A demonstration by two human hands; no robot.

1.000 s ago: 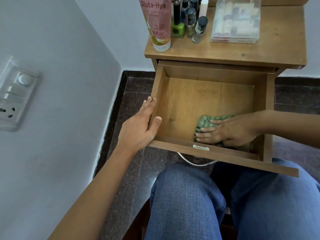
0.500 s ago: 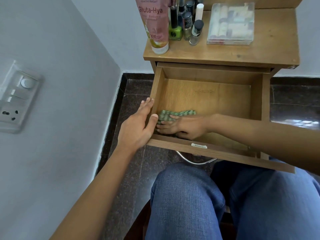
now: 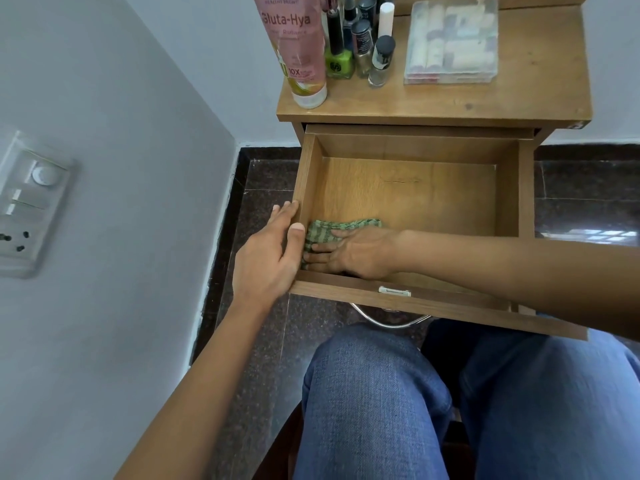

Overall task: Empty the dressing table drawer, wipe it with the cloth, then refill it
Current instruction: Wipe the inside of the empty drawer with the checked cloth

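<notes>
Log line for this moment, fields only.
phase: wiping | drawer: open | right hand: flat on green cloth, front-left corner | left hand: grips drawer's left wall

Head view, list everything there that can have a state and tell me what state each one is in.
drawer: pulled open, holding only the cloth.
cloth: bunched on the drawer floor, near left corner.
right hand: straight fingers pressing the cloth.
left hand: grips the drawer's left wall, thumb over the rim.
pink tube: standing on its cap.
nail polish bottles: upright, capped.
clear box: lying flat, closed.
</notes>
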